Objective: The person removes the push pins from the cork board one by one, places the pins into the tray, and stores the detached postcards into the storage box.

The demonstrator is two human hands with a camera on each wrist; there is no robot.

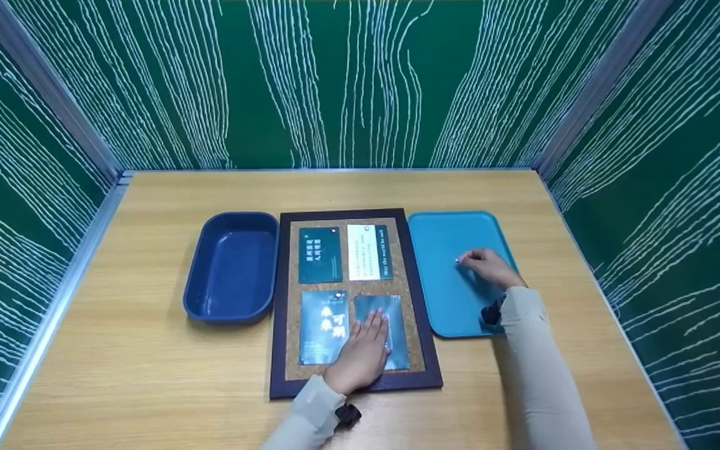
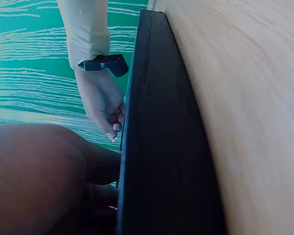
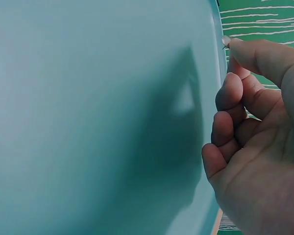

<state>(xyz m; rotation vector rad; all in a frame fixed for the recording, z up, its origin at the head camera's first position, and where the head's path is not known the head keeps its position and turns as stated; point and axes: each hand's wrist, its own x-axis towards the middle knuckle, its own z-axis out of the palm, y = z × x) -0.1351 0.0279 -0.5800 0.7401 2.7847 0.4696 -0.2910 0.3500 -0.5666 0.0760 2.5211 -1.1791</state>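
Note:
My left hand (image 1: 361, 355) rests with its fingers straight on a dark blue-green card (image 1: 400, 340) at the lower right of a framed corkboard (image 1: 277, 350). Part of that card is hidden under the fingers. Above a light-blue tray (image 1: 441, 312), my right hand (image 1: 490, 267) pinches a small pushpin (image 3: 226, 40) between thumb and fingertip. Its pale head and a thin point show in the right wrist view. Three other cards lie on the cork: a green one (image 1: 319, 265), a white-and-green one (image 1: 363, 253) and a blue one (image 1: 316, 337). Small pin heads show near their upper edges.
A deep dark-blue bin (image 1: 232, 265) stands left of the corkboard, close to its frame. The tray lies against the board's right side. All sit on a wooden table (image 1: 116, 350) enclosed by green panels (image 1: 329, 81) with white lines.

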